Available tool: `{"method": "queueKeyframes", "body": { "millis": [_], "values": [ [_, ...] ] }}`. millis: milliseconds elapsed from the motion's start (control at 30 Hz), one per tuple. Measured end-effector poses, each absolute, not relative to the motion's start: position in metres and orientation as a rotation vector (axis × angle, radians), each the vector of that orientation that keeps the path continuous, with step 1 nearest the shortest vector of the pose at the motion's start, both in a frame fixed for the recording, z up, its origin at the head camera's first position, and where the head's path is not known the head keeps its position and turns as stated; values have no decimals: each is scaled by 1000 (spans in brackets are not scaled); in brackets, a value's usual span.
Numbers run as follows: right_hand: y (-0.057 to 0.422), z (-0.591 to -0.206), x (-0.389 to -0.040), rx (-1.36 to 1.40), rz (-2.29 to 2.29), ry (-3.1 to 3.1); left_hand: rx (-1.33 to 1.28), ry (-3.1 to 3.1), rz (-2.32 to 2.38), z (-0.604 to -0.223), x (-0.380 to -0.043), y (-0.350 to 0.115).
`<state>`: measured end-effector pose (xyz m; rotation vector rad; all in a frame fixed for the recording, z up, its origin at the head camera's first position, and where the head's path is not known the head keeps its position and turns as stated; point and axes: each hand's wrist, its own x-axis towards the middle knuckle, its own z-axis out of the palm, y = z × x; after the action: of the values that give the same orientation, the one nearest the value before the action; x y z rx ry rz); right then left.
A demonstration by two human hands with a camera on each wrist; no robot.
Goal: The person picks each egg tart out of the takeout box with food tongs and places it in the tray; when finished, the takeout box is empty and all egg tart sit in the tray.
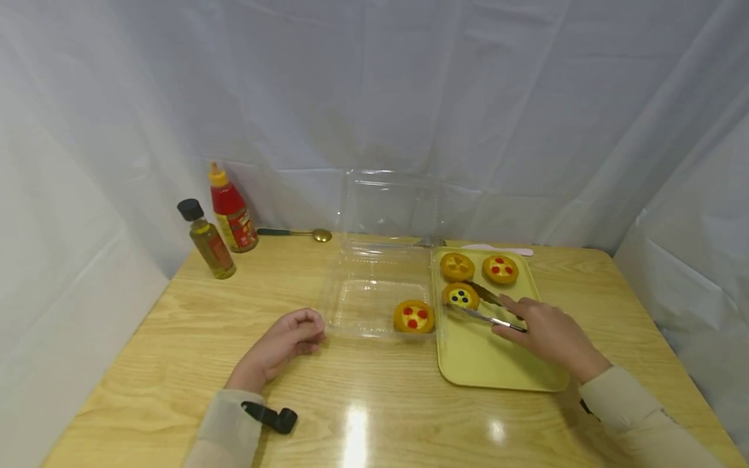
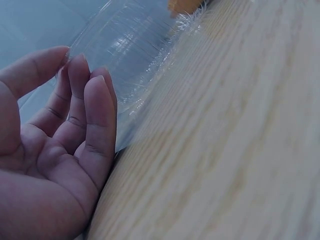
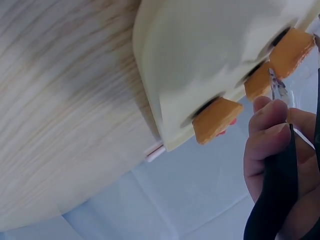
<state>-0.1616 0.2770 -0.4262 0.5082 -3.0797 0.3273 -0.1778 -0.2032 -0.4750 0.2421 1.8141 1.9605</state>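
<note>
My right hand grips a pair of tongs with dark handles. The tongs' tips stand on either side of a tart with blue berries, which is on the yellow tray. Behind it on the tray are a tart with orange-brown pieces and a tart with red pieces. A clear plastic container with its lid raised stands left of the tray, another red-topped tart in its front right corner. My left hand pinches the container's front left edge between thumb and fingers.
At the back left stand an oil bottle with a black cap and a red sauce bottle. A spoon with a dark handle lies by the rear edge. Behind the tray is a pink utensil. White curtains surround the table.
</note>
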Motion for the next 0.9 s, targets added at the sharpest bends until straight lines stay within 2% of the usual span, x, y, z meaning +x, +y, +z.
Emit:
{"method": "queueKeyframes", "body": {
  "millis": [433, 900],
  "values": [
    [281, -408, -156, 478, 372, -3040, 253, 1825, 1953, -474, -178, -205],
    [259, -391, -159, 577, 330, -2999, 253, 1823, 1957, -476, -178, -204]
  ]
}}
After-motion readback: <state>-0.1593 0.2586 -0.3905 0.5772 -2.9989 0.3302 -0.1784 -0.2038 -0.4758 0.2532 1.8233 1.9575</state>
